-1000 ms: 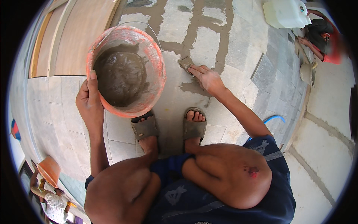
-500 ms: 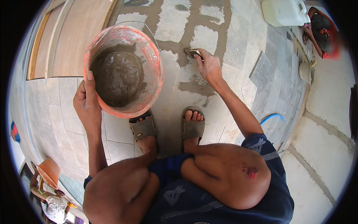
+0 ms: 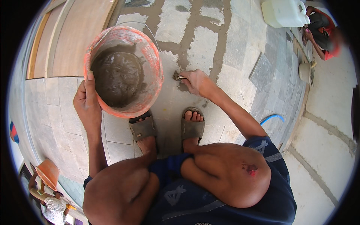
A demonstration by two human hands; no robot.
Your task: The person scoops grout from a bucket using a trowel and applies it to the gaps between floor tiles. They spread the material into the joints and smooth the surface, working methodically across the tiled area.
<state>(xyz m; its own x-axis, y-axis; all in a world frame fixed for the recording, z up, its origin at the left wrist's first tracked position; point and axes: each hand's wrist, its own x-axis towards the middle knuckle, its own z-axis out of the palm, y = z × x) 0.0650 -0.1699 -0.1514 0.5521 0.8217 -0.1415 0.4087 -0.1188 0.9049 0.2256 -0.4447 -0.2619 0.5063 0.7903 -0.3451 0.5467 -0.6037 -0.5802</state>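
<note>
The person squats over a tiled floor (image 3: 123, 135). The left hand (image 3: 88, 103) is closed on the near rim of an orange bucket (image 3: 123, 71), thumb over the edge and fingers down the outer wall. The bucket holds wet grey mortar (image 3: 118, 77) and sits just ahead of the left sandal (image 3: 142, 128), its rim overlapping the toes. A thin wire handle arcs behind it.

The right hand (image 3: 198, 82) reaches forward past the right sandal (image 3: 192, 127), curled shut around a small trowel (image 3: 177, 76). Only the tool's mortar-caked tip shows, sticking out to the left of the fingers and touching the floor at a grey joint between pale tiles. It lies just right of the bucket, apart from it.

Grey mortar lines run between the tiles ahead. A white jug (image 3: 285, 12) stands at the top right, with another person (image 3: 322, 32) crouched just beside it. A blue hose (image 3: 272, 118) lies near the right elbow.
</note>
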